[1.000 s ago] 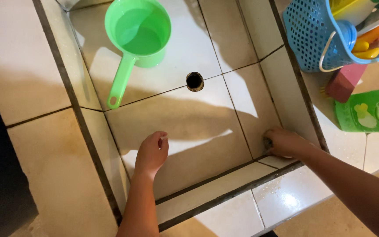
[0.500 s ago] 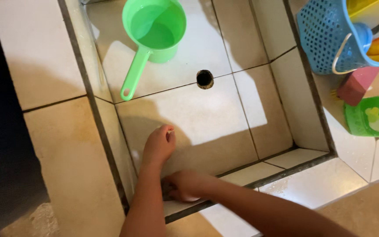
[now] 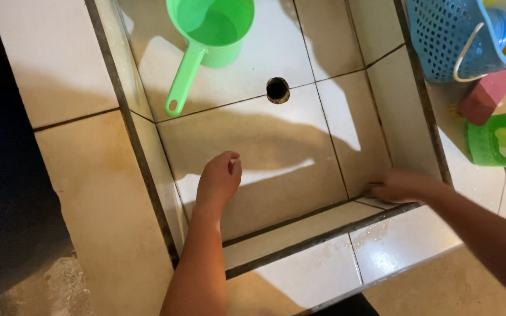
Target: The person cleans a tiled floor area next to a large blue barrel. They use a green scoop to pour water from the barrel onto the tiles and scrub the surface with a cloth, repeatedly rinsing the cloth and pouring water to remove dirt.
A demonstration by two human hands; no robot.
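Tiled sink (image 3: 346, 146), drain hole (image 3: 277, 89) as ref. L hand (image 3: 218, 181) below drain, loosely curled, empty. R hand (image 3: 402, 186) at near-right corner, blurred; grip can't tell. Green dipper (image 3: 212, 29) above-left of drain. Risk: wet tile, palm may slip.

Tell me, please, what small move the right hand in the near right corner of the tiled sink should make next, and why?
Probably a short sweep left along the near wall. The right hand presses into the near right corner of the white tiled sink; whether it holds anything is too blurred to tell. The left hand rests loosely curled on the floor tile, and the joint between them lies unobstructed.
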